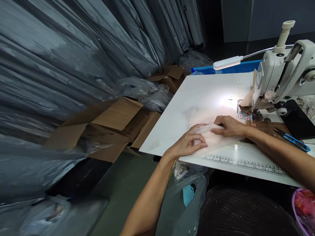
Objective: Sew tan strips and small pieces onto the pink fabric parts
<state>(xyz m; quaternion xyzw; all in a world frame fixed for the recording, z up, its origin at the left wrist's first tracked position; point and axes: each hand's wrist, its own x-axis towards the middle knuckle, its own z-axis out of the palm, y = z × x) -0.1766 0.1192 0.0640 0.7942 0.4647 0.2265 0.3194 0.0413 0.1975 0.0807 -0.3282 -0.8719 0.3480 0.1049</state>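
Observation:
A piece of sheer, pale pink-white fabric [209, 135] lies bunched on the white sewing table, near its front edge. My left hand [188, 142] is closed on the fabric's left end, with thumb and fingertips pinched together. On the right side of the cloth, my right hand [227, 126] grips a fold between thumb and curled fingers. The sewing machine [268, 82] stands to the right of both hands, its needle area beyond my right wrist. Part of the fabric is hidden under my fingers.
Blue thread snips [294, 140] and a black phone [299, 119] lie right of my forearm. A lit lamp [227, 63] hangs over the table [167, 131]. A printed ruler [243, 165] runs along its front edge. Open cardboard boxes [118, 121] stand left; a pink basket [295, 206] is lower right.

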